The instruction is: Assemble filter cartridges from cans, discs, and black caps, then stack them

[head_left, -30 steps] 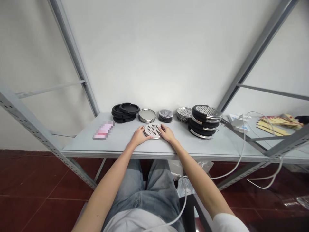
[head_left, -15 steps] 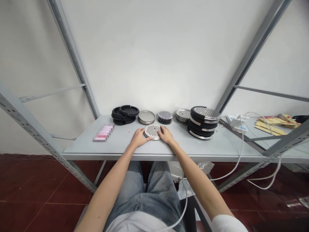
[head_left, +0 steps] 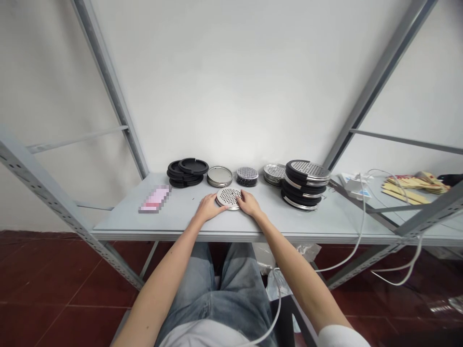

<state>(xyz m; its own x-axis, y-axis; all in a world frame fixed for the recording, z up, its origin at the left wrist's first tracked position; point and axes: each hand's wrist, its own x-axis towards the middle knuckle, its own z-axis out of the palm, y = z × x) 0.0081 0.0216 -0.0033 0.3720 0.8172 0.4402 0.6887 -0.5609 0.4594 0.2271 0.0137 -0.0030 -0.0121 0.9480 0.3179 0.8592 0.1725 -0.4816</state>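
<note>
A round perforated metal disc [head_left: 228, 196] with a shiny rim lies flat on the grey table [head_left: 144, 222], in front of me. My left hand [head_left: 210, 206] grips its left edge, with the thumb along the near rim. From the right, my right hand [head_left: 249, 203] holds the opposite edge, thumb resting on the holed top. Behind the disc are a stack of plain metal discs [head_left: 220, 174], a small stack of speckled round pieces [head_left: 247, 175] and a stack of perforated metal discs [head_left: 273, 170]. What the fingertips do on the far side is partly hidden.
Black ring-edged discs [head_left: 186, 169] are piled at back left, near a blurred pink rectangular item [head_left: 155, 198]. At right rises a tall stack of black-edged perforated discs [head_left: 306, 185]. Farther right are a white power adapter [head_left: 358, 182], a hanging white cable [head_left: 356, 246] and yellow strips [head_left: 412, 188].
Both hands keep their hold on the perforated disc in almost the same place. Only a very slight shift of the whole view shows.
</note>
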